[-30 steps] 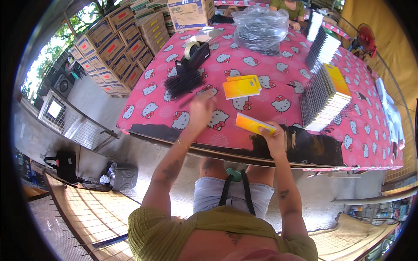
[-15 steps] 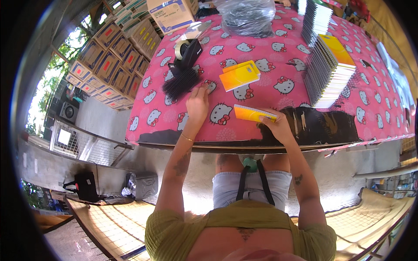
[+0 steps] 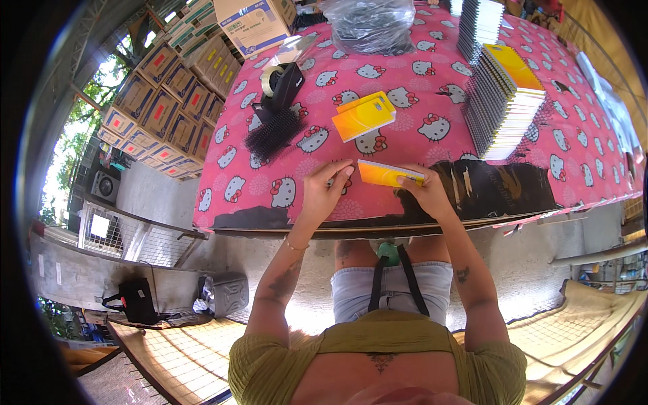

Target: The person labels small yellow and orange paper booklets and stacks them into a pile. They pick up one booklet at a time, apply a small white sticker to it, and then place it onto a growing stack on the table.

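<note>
In my right hand [image 3: 422, 189] is a yellow-orange notepad [image 3: 379, 174], gripped at its right end with the thumb on top, above the table's near edge. My left hand [image 3: 327, 187] is closed in a pinch just left of the notepad's free end, apart from it. Whatever those fingers hold is too small to make out. Beyond the left hand lies a pile of black spiral binding coils [image 3: 273, 135]. Further in, a few yellow pads [image 3: 364, 116] lie overlapped. To the right stands a tall stack of spiral-bound notebooks [image 3: 506, 108] with yellow covers.
A black tape dispenser [image 3: 282, 88] stands behind the coils. At the back are a plastic-wrapped bundle [image 3: 370, 27], a cardboard box [image 3: 255, 27] and another notebook stack [image 3: 480, 27]. Torn black covering [image 3: 499, 189] lines the pink table's near edge. Cartons [image 3: 165, 101] are piled left.
My left hand has moved away from the coil pile, rightward and nearer to me, to beside the notepad's left end. The right hand keeps its hold on the notepad, almost still.
</note>
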Tool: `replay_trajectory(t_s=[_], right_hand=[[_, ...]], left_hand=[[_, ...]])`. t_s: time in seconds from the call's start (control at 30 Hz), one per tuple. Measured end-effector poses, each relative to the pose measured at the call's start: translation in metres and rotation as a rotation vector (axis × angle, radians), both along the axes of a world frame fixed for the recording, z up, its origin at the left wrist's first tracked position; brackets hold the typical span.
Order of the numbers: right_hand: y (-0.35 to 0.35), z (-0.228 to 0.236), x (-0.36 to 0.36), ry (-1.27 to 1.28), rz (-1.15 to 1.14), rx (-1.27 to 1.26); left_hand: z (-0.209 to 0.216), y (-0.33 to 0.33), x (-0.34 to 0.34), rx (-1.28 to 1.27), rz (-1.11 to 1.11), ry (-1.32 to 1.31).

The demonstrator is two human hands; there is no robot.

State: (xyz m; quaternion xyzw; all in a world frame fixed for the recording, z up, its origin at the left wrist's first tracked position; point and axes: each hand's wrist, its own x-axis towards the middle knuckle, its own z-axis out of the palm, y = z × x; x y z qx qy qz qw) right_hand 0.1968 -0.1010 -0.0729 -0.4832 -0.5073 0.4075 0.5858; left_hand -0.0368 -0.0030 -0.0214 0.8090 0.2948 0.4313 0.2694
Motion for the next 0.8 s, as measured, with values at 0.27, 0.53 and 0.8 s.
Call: replay_trajectory(t_s=[0.27, 0.53, 0.8], right_hand=[[-0.002, 0.006, -0.002, 0.078, 0.026, -0.016], [0.000, 0.005, -0.001, 0.054, 0.021, 0.007], [-0.002, 0.004, 0.001, 0.088, 0.037, -0.006]], left_hand=[[0.011, 0.002, 0.000, -0.116, -0.032, 0.040], [0.003, 0.020, 0.002, -0.109, -0.086, 0.101], [0.007, 0.016, 0.009, 0.003, -0.094, 0.078]])
